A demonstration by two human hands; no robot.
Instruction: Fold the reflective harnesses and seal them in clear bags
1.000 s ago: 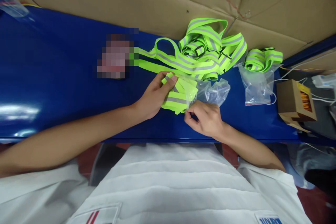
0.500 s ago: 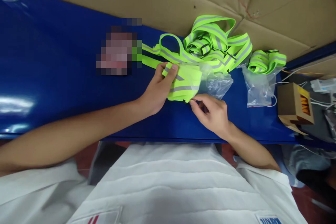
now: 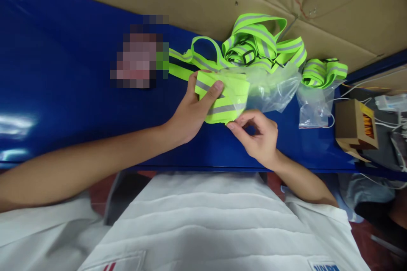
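Note:
My left hand (image 3: 193, 112) grips a folded bundle of neon-yellow reflective strap (image 3: 219, 109) with grey stripes, thumb pressed on its top. A clear plastic bag (image 3: 275, 89) covers the bundle's right end and stretches away to the right. At the bundle's lower right corner, my right hand (image 3: 256, 135) pinches the bag's edge between thumb and forefinger. Whether the strap's corner is also in that pinch is hard to see. Both hands are just above the blue table (image 3: 165, 152).
Behind the hands lies a heap of loose neon straps (image 3: 257, 46) with black buckles. To the right sit a rolled strap (image 3: 321, 73), another clear bag (image 3: 313, 110) and a small cardboard box (image 3: 354, 123) beside white cables. A blurred-out patch (image 3: 138, 57) covers something at left. Cardboard (image 3: 203, 4) lines the back.
The plastic bag has spread and lifted to the right, and it covers more of the bundle's right side. My left thumb has slid a little right over the strap; my right hand keeps its pinch.

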